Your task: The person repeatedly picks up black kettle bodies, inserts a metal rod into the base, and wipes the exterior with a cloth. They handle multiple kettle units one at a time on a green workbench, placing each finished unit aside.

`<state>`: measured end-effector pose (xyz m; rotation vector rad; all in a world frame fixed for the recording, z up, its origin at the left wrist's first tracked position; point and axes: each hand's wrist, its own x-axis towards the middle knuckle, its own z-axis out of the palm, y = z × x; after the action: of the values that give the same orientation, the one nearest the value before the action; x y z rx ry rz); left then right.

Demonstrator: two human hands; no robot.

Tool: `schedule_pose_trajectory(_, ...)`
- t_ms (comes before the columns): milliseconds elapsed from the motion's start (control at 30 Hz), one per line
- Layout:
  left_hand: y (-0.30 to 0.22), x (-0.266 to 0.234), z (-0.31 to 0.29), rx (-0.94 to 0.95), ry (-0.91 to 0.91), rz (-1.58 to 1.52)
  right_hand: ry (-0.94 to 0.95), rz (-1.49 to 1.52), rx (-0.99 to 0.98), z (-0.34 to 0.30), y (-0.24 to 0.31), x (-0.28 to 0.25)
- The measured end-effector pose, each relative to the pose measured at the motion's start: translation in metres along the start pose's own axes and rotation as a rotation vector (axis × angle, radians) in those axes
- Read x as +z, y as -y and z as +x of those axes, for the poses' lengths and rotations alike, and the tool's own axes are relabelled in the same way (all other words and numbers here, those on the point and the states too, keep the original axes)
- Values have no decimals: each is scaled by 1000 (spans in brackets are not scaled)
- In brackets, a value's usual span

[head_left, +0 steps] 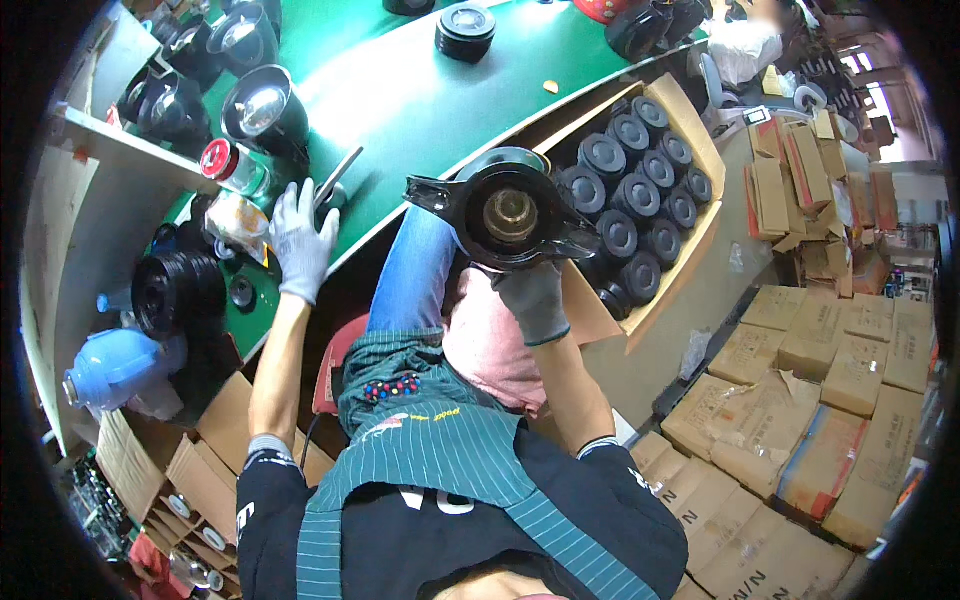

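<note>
Jar (240, 170) could topple if the left hand (303, 243), fingers spread by a tool (339, 178), slides; its grip, unclear. Black part (510, 216) near the box (704, 125) could drop if the right hand (535, 302), gripping it alone, loosens.

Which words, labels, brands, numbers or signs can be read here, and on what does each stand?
I won't copy wording, only place it:
Green striped apron: yellow lettering, small.
Black shirt: white letters, partly covered.
Stacked cartons: dark print, some large, mostly blurred.
Red jar lid: pale marking, too small to read.
</note>
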<state>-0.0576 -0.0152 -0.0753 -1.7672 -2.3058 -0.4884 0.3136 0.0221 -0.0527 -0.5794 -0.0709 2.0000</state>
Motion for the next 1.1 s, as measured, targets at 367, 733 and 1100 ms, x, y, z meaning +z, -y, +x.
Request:
schedule_pose_trajectory(367, -147, -139, 92, 529, -63, -629, 105, -241, -20, 70, -2, 58)
schedule_pose_trajectory(733, -97, -58, 259, 143, 90, -470, 5, -990, -38, 189, -9, 37)
schedule_pose_trajectory(1100, 44, 42, 464, 194, -73, -246, 291, -2074, -439, 213, -24, 29)
